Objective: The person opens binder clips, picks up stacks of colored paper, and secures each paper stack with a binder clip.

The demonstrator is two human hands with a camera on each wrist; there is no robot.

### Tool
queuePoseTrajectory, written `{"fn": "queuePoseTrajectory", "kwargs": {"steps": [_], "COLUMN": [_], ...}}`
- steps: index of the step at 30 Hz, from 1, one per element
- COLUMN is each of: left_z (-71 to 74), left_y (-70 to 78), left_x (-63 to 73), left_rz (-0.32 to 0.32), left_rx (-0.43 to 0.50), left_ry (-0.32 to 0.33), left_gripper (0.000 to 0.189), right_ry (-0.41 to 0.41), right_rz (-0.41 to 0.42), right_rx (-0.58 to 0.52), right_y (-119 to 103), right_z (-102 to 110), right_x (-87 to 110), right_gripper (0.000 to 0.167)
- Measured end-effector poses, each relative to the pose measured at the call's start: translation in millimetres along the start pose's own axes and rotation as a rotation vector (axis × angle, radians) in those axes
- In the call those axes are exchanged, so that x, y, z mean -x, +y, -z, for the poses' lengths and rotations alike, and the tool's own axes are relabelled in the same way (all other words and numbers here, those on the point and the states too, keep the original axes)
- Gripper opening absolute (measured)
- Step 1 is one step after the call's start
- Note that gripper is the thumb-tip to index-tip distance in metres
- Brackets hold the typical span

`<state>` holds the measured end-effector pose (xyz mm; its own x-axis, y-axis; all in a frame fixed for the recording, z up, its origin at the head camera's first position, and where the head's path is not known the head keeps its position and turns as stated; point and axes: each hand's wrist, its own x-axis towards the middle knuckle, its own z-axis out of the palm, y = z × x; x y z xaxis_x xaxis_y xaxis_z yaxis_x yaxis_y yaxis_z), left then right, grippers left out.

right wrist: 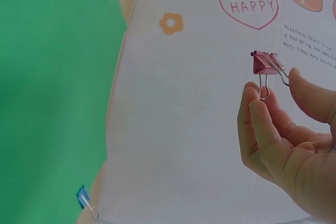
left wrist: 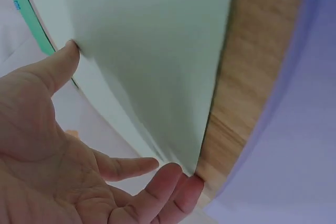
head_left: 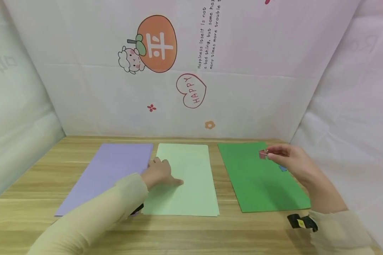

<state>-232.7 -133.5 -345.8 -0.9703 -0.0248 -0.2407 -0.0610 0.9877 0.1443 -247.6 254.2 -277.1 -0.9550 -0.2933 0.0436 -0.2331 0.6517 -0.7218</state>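
Pinched between the thumb and fingers of my right hand (head_left: 295,164) is a pink binder clip (right wrist: 266,65), held by its two wire handles above the green sheet (head_left: 253,187). A blue binder clip (right wrist: 83,198) sits on the right edge of that sheet, partly behind the hand in the head view. My left hand (head_left: 159,173) rests on a stack of pale green paper (head_left: 191,159). Its thumb (left wrist: 67,62) presses the paper's surface, while the other fingers spread toward the far left corner, fingertips by the edge.
Purple paper (head_left: 115,170) lies to the left on the wooden table (head_left: 185,237). A white printed cloth (head_left: 249,99) rises behind the table, with cloth walls on both sides. Dark wrist gear (head_left: 301,222) shows under the right sleeve.
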Motion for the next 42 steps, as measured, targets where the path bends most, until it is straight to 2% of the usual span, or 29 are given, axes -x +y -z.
{"fn": "queuePoseTrajectory", "kwargs": {"steps": [3, 6, 11, 15, 19, 21, 26, 30, 33, 35, 38, 40, 42], "left_z": [0.4, 4.1, 6.4, 2.5, -0.5, -0.6, 2.3, 6.2, 9.6, 10.5, 9.0, 7.1, 4.6], "left_y": [1.8, 5.3, 8.6, 8.4, 7.5, 6.2, -2.4, -12.4, -19.0, -22.1, -21.9, -15.4, -3.2], "left_x": [-4.2, -4.2, -0.4, 0.2, -2.6, -5.0, -9.8, -9.8, -7.6, -6.3, -6.6, -10.3, -12.3], "left_rz": [0.037, 0.06, 0.064, 0.059, 0.072, 0.065, 0.012, 0.036, 0.059, 0.065, 0.033, 0.008, -0.012], "left_rx": [0.03, 0.052, 0.106, 0.138, 0.227, 0.301, 0.487, 0.583, 0.615, 0.619, 0.577, 0.483, 0.335], "left_ry": [0.004, 0.005, -0.001, 0.018, 0.007, -0.003, -0.052, -0.09, -0.103, -0.105, -0.064, -0.034, -0.002], "left_gripper": [0.115, 0.122, 0.125, 0.122, 0.121, 0.124, 0.132, 0.12, 0.092, 0.073, 0.063, 0.06, 0.072], "right_ry": [0.016, 0.03, 0.017, -0.005, -0.012, -0.011, -0.01, -0.007, -0.003, 0.0, 0.002, 0.0, -0.005], "right_rz": [0.034, 0.075, 0.084, 0.08, 0.078, 0.079, 0.078, 0.079, 0.076, 0.069, 0.059, 0.053, 0.05], "right_rx": [-0.029, -0.073, -0.213, -0.257, -0.263, -0.262, -0.283, -0.314, -0.327, -0.332, -0.344, -0.351, -0.359], "right_y": [-6, -10, -17, -22, -26, -27, -28, -28, -28, -28, -28, -28, -27], "right_z": [-3, -7, -14, -16, -17, -18, -20, -23, -24, -25, -26, -27, -28], "right_x": [-3.3, -8.4, -16.4, -18.9, -19.2, -19.2, -19.4, -20.4, -21.9, -23.6, -26.0, -27.3, -28.1], "right_gripper": [0.051, 0.047, 0.049, 0.048, 0.048, 0.047, 0.046, 0.047, 0.049, 0.05, 0.05, 0.049, 0.049]}}
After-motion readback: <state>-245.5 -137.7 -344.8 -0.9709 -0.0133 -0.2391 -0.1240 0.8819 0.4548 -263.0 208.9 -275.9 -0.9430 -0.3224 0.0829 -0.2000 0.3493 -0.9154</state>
